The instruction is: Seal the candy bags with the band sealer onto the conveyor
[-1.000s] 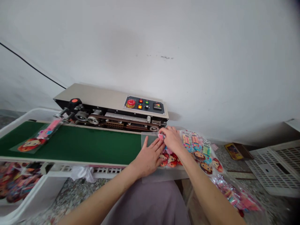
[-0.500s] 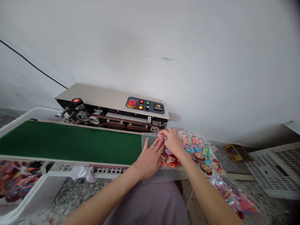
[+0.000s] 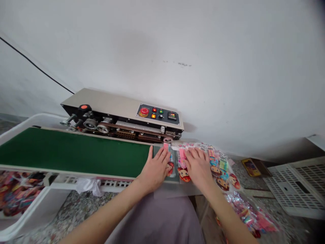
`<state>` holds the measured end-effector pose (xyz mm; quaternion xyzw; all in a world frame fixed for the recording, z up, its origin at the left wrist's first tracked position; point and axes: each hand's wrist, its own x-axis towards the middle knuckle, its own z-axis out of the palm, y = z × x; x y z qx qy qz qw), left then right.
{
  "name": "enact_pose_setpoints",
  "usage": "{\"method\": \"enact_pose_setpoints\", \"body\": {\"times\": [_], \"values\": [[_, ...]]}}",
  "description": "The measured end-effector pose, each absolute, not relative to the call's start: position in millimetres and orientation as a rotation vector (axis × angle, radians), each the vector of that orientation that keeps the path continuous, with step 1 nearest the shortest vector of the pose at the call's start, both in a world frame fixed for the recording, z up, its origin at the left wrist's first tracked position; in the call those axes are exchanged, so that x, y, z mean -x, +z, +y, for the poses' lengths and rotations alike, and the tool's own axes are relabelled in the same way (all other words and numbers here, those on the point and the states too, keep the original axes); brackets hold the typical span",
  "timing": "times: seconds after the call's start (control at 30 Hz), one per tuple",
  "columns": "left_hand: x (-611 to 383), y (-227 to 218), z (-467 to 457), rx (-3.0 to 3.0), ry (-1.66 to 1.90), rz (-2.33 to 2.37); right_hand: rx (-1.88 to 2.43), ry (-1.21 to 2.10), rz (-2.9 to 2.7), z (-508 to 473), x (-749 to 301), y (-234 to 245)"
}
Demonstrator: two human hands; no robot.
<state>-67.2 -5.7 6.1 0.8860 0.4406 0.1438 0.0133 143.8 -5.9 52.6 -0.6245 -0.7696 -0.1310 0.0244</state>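
Observation:
My left hand (image 3: 154, 169) lies flat, fingers spread, on a clear packet with a cartoon-face item (image 3: 170, 162) at the right end of the green conveyor belt (image 3: 73, 152). Just right of it, my right hand (image 3: 199, 167) rests flat with its fingers stretched out on a pile of similar colourful packets (image 3: 220, 169). One packet with a red-haired face (image 3: 183, 169) shows between the two hands. The packet's top edge sits near the intake of the band sealer (image 3: 122, 115) behind the belt.
The sealer has a panel with a red stop button (image 3: 144, 111) and lit lamps. A white bin (image 3: 15, 203) at the left holds several sealed packets. A white plastic crate (image 3: 297, 186) stands at the right. More packets (image 3: 248, 213) lie by my right forearm.
The packet at the belt's far left has gone out of sight. My right hand let go of its pinch at the packet top and now lies flat; my left hand slid a packet leftward.

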Motion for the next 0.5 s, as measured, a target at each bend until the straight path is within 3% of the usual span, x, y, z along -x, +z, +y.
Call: {"method": "enact_pose_setpoints", "body": {"times": [0.17, 0.33, 0.5], "values": [[74.1, 23.6, -10.6, -2.647, 0.418, 1.623, 1.990, -0.438, -2.317, -15.8, -119.7, 39.2], [32.4, 22.4, -15.2, -2.761, 0.428, 1.232, 2.018, -0.472, -2.257, -9.7, -131.6, 49.3], [28.7, 3.8, -10.7, -2.756, 0.470, 1.261, 2.021, -0.542, -2.301, -20.6, -157.4, 45.3]]}}
